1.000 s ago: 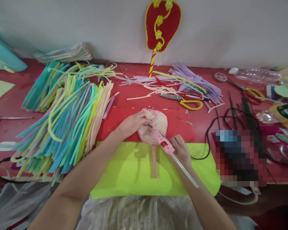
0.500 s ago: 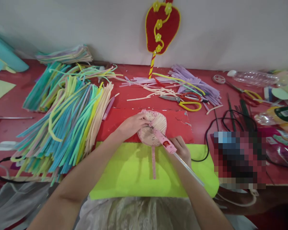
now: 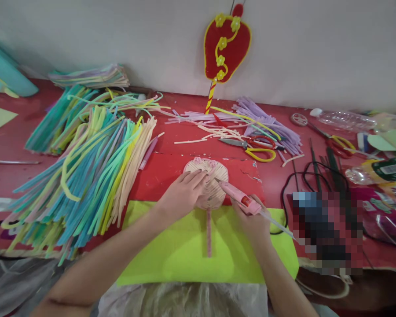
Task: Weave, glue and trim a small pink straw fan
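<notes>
A round pale-pink fan [image 3: 214, 189] made of pipe cleaners lies before me, with small pink flowers [image 3: 198, 161] along its top edge. Its fuzzy pink handle [image 3: 209, 233] points toward me. Across the fan's left and middle part my left hand [image 3: 186, 193] rests with fingers stretched out; what lies under the fingertips is hidden. My right hand [image 3: 252, 220] grips a pink hot glue gun [image 3: 239, 198], its nozzle over the fan's face and a clear glue stick [image 3: 277, 225] sticking out of the back.
Colourful pipe cleaners [image 3: 92, 176] are heaped at left, lilac ones [image 3: 267, 121] at the back. Scissors with red and yellow handles [image 3: 251, 145] lie behind the fan. A red fan with yellow flowers [image 3: 226, 48] leans on the wall. Black cable [image 3: 285, 185] and a plastic bottle [image 3: 379, 169] are at right.
My left hand has gone from a pinch near the pink flowers to lying stretched over the fan. The glue gun's nozzle has pulled slightly to the right, away from the left fingers.
</notes>
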`<control>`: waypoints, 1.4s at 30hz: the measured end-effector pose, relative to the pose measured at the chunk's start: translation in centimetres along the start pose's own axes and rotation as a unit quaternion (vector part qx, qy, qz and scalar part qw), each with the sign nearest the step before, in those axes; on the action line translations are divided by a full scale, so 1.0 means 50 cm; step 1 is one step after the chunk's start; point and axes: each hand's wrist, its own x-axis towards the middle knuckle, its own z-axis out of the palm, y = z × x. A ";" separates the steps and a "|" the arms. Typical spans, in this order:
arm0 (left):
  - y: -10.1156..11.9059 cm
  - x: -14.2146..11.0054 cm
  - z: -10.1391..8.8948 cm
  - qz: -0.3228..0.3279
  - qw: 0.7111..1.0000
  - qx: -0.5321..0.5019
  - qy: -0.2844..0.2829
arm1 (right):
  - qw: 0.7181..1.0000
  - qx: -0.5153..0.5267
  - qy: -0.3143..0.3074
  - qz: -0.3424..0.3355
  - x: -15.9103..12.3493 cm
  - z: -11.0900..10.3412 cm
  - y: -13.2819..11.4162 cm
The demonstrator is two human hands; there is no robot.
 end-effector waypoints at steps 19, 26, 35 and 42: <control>0.023 -0.018 0.044 -0.015 1.000 0.016 -0.014 | 0.994 0.013 0.033 0.103 0.097 -0.029 -0.036; 0.038 -0.016 0.044 -0.012 1.000 -0.001 -0.029 | 0.948 0.190 -0.046 0.253 0.151 -0.005 -0.011; -0.001 -0.018 0.037 -0.027 0.996 -0.082 0.007 | 0.913 0.293 -0.090 0.271 0.152 -0.012 -0.002; 0.020 -0.020 0.044 -0.053 0.997 -0.051 0.021 | 0.894 0.322 -0.091 0.298 0.150 -0.005 0.002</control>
